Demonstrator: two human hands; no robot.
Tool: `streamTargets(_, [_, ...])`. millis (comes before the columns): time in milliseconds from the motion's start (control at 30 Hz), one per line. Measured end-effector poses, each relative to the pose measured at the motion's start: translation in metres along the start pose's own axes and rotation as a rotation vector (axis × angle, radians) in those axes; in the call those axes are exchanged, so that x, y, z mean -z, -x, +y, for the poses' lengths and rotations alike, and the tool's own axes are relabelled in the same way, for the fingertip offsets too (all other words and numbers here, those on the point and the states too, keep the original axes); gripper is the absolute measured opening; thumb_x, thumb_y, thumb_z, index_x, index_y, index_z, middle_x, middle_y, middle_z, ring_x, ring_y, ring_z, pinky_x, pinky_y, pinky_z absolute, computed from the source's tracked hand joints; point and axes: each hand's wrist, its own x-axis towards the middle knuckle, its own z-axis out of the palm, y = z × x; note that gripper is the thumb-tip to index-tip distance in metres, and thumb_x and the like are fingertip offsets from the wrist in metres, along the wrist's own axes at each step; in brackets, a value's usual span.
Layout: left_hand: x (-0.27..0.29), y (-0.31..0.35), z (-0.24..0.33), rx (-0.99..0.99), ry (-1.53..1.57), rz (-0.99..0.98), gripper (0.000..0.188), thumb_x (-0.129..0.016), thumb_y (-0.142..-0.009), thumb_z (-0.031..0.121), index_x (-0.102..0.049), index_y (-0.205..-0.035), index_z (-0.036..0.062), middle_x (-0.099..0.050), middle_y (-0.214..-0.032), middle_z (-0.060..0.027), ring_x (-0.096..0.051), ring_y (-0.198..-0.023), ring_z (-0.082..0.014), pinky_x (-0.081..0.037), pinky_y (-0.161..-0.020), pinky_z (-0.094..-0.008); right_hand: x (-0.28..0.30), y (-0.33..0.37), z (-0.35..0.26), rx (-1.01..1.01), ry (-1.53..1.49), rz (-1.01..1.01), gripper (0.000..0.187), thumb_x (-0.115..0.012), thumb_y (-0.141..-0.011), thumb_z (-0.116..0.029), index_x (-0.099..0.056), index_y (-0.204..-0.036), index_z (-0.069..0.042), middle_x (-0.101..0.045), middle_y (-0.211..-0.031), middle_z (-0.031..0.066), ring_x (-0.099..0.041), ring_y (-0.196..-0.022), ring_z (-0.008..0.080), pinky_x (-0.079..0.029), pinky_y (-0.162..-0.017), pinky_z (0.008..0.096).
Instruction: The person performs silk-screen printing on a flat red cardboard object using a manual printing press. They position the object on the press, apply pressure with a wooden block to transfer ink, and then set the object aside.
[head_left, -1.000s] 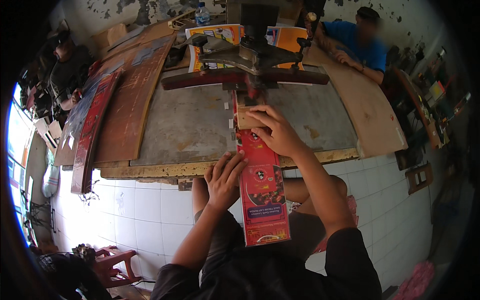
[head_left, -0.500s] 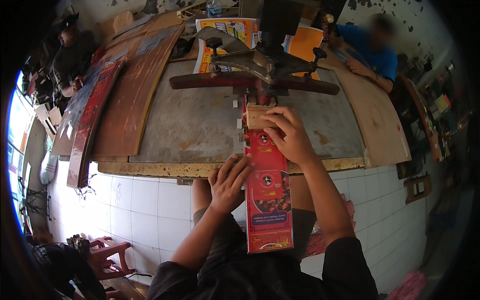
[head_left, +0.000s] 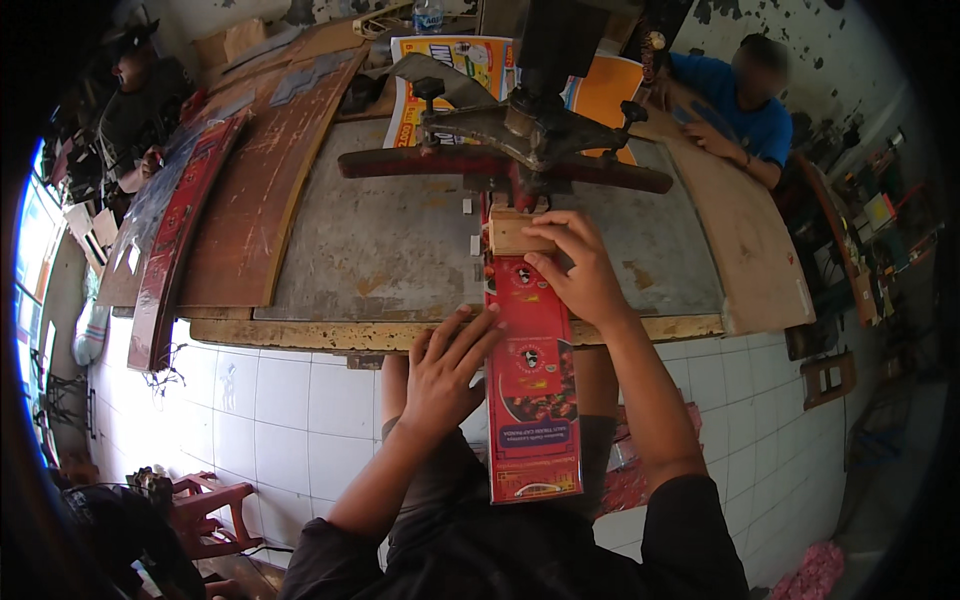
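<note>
Running lengthwise from the machine head toward the person's lap, one long red printed carton blank [head_left: 530, 390] is laid across the front edge of the metal-topped table [head_left: 390, 240], its far end pushed up under the dark machine [head_left: 520, 140] at twelve o'clock, apparently so that the end sits where the tool comes down. A single small wooden block [head_left: 515, 233] is set on that far end and is held in place by the right hand [head_left: 580, 270], whose fingers are curled narrowly over the block and the strip's right edge. The left hand [head_left: 445, 370], at nine o'clock of the strip, is laid flat with fingers spread wide, the fingertips touching the strip's left edge, seemingly to keep it straight. One strip, one block and two hands are counted.

Farther out, brown boards [head_left: 270, 190] lie at ten o'clock, with a long red strip stack [head_left: 180, 240] beside them. Printed sheets [head_left: 440, 70] and one bottle [head_left: 428, 15] are seen at twelve o'clock. One other person in a blue shirt [head_left: 745, 110] sits at two o'clock.
</note>
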Motion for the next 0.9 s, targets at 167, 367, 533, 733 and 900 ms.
streamTargets(167, [0.045, -0.024, -0.021, -0.088, 0.186, -0.191, 0.055, -0.076, -0.088, 0.01, -0.071, -0.142, 0.0136, -0.067, -0.154, -0.0026, -0.061, -0.143, -0.0263, -0.043, -0.117, -0.0489, 0.022, 0.007, 0.024, -0.21, -0.047, 0.005, 0.024, -0.075, -0.102, -0.013, -0.075, -0.124, -0.004, -0.068, -0.127, 0.0122, -0.066, -0.123, 0.0351, -0.052, -0.106, 0.0455])
streamTargets(367, [0.057, -0.106, -0.086, -0.069, 0.148, -0.201, 0.042, -0.067, -0.097, 0.011, -0.071, -0.139, 0.0117, -0.068, -0.149, -0.0103, -0.062, -0.139, -0.0315, -0.043, -0.119, -0.0501, 0.038, -0.004, 0.06, -0.138, 0.046, -0.172, 0.028, -0.074, -0.098, -0.008, -0.074, -0.125, -0.003, -0.072, -0.124, 0.017, -0.068, -0.118, 0.0398, -0.055, -0.103, 0.0471])
streamTargets(533, [0.029, -0.149, -0.103, -0.23, 0.047, -0.226, 0.04, -0.065, -0.098, 0.013, -0.07, -0.138, 0.0113, -0.068, -0.148, -0.0123, -0.059, -0.141, -0.0326, -0.041, -0.121, -0.0513, 0.024, -0.005, 0.069, -0.021, -0.019, -0.113, 0.032, -0.077, -0.094, -0.009, -0.074, -0.126, -0.003, -0.073, -0.125, 0.018, -0.069, -0.118, 0.0409, -0.056, -0.102, 0.048])
streamTargets(733, [0.011, -0.155, -0.108, -0.249, 0.087, -0.251, 0.044, -0.062, -0.095, 0.012, -0.069, -0.138, 0.0097, -0.066, -0.151, -0.0134, -0.055, -0.146, -0.0338, -0.038, -0.122, -0.0534, 0.023, 0.003, 0.072, -0.069, 0.064, -0.192, 0.039, -0.076, -0.096, -0.013, -0.071, -0.133, -0.005, -0.07, -0.139, 0.0156, -0.061, -0.135, 0.0371, -0.048, -0.117, 0.0477])
streamTargets(900, [0.012, -0.149, -0.109, -0.264, 0.051, -0.25, 0.045, -0.06, -0.096, 0.014, -0.068, -0.14, 0.008, -0.064, -0.153, -0.0161, -0.053, -0.148, -0.0356, -0.035, -0.124, -0.0539, 0.022, 0.005, 0.068, -0.04, 0.091, -0.223, 0.038, -0.074, -0.097, -0.015, -0.07, -0.134, -0.005, -0.069, -0.14, 0.0164, -0.06, -0.135, 0.0388, -0.048, -0.117, 0.0485])
